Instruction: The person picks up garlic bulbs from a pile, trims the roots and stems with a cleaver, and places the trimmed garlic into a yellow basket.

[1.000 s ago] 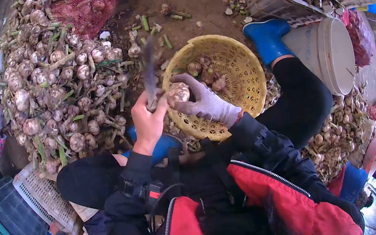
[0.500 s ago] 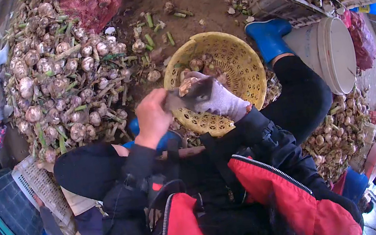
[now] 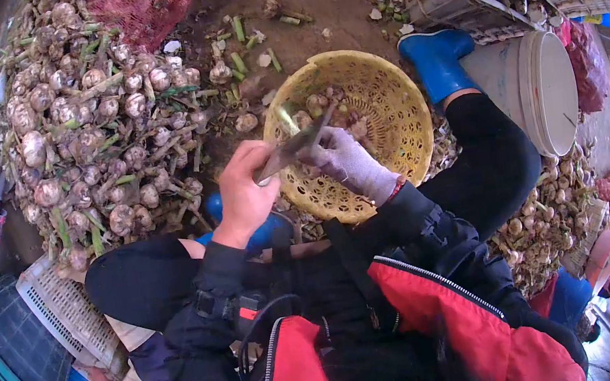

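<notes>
Head view, bare left hand (image 3: pixel 245 190) near centre, fingers clamped on knife (image 3: pixel 299 146) angled towards two o'clock, gloved right hand (image 3: pixel 353 164) at its three o'clock over basket (image 3: pixel 411 116), fingers partly hidden, grip cannot be told, garlic (image 3: pixel 97 136) heaped at ten o'clock.

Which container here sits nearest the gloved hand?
The round yellow openwork basket: the gloved right hand overlaps it in view, whereas the others, such as the white bucket, stand clearly apart from that hand.
</notes>
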Tool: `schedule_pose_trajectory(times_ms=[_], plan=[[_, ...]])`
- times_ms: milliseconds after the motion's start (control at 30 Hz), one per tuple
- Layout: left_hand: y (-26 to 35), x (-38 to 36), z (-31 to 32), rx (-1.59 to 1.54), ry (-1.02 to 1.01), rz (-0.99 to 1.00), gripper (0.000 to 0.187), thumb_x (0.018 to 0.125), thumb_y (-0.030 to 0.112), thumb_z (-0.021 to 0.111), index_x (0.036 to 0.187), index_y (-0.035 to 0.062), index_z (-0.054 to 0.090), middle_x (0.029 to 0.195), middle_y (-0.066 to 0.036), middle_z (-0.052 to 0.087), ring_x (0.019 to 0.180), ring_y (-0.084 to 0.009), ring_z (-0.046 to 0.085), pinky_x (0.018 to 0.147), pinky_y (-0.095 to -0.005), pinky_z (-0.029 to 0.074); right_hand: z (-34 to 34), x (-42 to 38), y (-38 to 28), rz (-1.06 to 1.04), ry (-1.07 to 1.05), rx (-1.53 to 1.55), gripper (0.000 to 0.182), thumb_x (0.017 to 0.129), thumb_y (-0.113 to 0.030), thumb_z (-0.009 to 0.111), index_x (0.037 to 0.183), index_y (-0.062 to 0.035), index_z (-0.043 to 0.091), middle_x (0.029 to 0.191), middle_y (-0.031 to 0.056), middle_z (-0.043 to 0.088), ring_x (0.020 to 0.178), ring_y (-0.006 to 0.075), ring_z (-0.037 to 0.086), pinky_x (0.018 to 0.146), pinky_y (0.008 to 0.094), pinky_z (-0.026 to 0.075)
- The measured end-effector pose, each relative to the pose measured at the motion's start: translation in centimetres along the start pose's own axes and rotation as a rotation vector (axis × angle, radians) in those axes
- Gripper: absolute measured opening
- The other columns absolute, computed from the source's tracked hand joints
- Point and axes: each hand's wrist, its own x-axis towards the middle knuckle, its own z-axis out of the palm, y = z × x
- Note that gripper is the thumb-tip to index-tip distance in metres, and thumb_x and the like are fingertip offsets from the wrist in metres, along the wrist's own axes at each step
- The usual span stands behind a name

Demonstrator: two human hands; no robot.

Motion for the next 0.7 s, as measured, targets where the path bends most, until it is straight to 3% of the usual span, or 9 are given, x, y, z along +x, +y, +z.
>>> schedule_pose_trajectory(times_ms=[100,167,200,300,433,500,567,633,700], plan=[[-5.2,-0.3,-0.4,0.312,-0.134,-0.223,0.031,0.063,0.0,0.062,0.094,0.0028,0.063,0.101,-0.015,0.06,0.093,-0.0353,0.059,0.078,-0.0392,0.047,-0.2,-1.2,-1.5,0.136,-0.033,-0.273,0.042,0.081,-0.024,0.064,0.113,0.0021,0.058,0.097,0.0111,0.063,0.088,0.018,0.059,0.079,0.0293,0.046],[-11.7,-0.5,-0.4,0.456,-0.119,-0.326,0.028,0.067,0.002,0.059,0.094,0.002,0.062,0.106,-0.016,0.059,0.098,-0.0386,0.056,0.08,-0.0434,0.046,-1.7,-0.7,-1.1,-0.322,0.069,-0.648,0.042,0.077,-0.027,0.066,0.11,-0.0017,0.06,0.102,0.0157,0.061,0.093,0.0282,0.059,0.083,0.0339,0.045],[-12.5,0.6,-0.4,0.523,-0.15,-0.363,0.029,0.069,0.002,0.054,0.097,0.0024,0.062,0.106,-0.017,0.059,0.099,-0.0384,0.055,0.081,-0.0425,0.046,-2.9,-0.3,0.2,-0.321,0.172,-0.786,0.047,0.073,-0.03,0.068,0.113,-0.0063,0.059,0.114,0.016,0.056,0.106,0.0354,0.052,0.092,0.0411,0.041],[-14.6,4.3,1.8,0.38,-0.005,-0.176,0.032,0.07,0.006,0.057,0.101,0.0037,0.062,0.108,-0.018,0.058,0.101,-0.0378,0.054,0.083,-0.0424,0.045,-2.3,0.2,0.4,-0.341,0.449,-1.047,0.055,0.072,-0.034,0.069,0.119,-0.0086,0.054,0.123,0.016,0.05,0.115,0.0366,0.045,0.098,0.046,0.035],[-17.1,7.2,5.8,0.41,-0.102,-0.316,0.035,0.072,0.012,0.06,0.106,0.0047,0.061,0.111,-0.018,0.056,0.101,-0.0366,0.055,0.084,-0.0429,0.045,-1.7,1.5,0.8,-0.346,0.342,-0.979,0.06,0.073,-0.035,0.068,0.124,-0.0103,0.05,0.127,0.0186,0.047,0.118,0.0382,0.041,0.101,0.0478,0.033],[-18.1,7.0,6.1,0.479,-0.001,-0.351,0.035,0.073,0.017,0.063,0.106,0.0052,0.061,0.112,-0.017,0.056,0.103,-0.036,0.054,0.084,-0.0452,0.044,-1.8,1.6,0.8,-0.311,0.346,-0.973,0.059,0.074,-0.035,0.067,0.124,-0.0086,0.05,0.126,0.02,0.047,0.118,0.0391,0.041,0.101,0.0488,0.032],[-16.9,6.7,5.4,0.557,0.045,-0.297,0.031,0.074,0.02,0.065,0.103,0.0066,0.063,0.1,-0.016,0.061,0.093,-0.0329,0.059,0.078,-0.0419,0.047,-1.8,1.7,0.9,-0.236,0.304,-0.776,0.06,0.075,-0.034,0.067,0.124,-0.0062,0.048,0.127,0.022,0.046,0.12,0.0403,0.04,0.102,0.0499,0.031],[-13.6,6.4,2.7,-0.025,0.038,-0.603,0.029,0.076,0.024,0.068,0.097,0.0041,0.065,0.085,-0.009,0.063,0.078,-0.0224,0.062,0.07,-0.0343,0.046,-1.5,2.5,1.2,-0.24,0.28,-0.862,0.066,0.076,-0.035,0.067,0.129,-0.0054,0.043,0.129,0.0231,0.045,0.122,0.0409,0.038,0.103,0.0484,0.03],[-7.9,5.2,1.3,-0.372,0.077,-0.562,0.029,0.08,0.026,0.068,0.093,0.0003,0.066,0.081,-0.002,0.063,0.071,-0.0111,0.057,0.068,-0.0275,0.044,-0.7,3.4,2.5,-0.528,0.258,-0.686,0.072,0.076,-0.036,0.067,0.134,-0.0056,0.037,0.131,0.0231,0.043,0.125,0.0422,0.035,0.103,0.046,0.031]])
